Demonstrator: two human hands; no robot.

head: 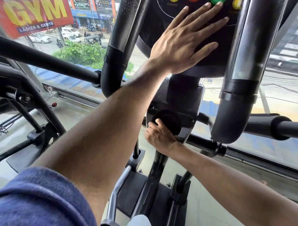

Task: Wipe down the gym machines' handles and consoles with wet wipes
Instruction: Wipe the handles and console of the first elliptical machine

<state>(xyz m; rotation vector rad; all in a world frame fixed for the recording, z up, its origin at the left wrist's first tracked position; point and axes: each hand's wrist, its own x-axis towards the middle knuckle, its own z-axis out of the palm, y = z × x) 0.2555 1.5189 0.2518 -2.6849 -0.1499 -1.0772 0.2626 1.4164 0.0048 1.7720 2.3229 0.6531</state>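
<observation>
From the head view, the left hand (pixel 182 43) lies flat with fingers spread on the black console (pixel 161 17), hemmed between two handle tubes (pixel 241 64), while below it the right hand (pixel 158 137) grips the round knob (pixel 169 121).

Glossy black plastic is seen on the console (pixel 161 24); the handlebars (pixel 245 53) are polished metal with matt black ends.

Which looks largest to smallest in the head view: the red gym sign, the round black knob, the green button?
1. Red gym sign, though cut off by the frame edge.
2. Round black knob, partly covered by the right hand.
3. Green button, mostly out of frame.
</observation>
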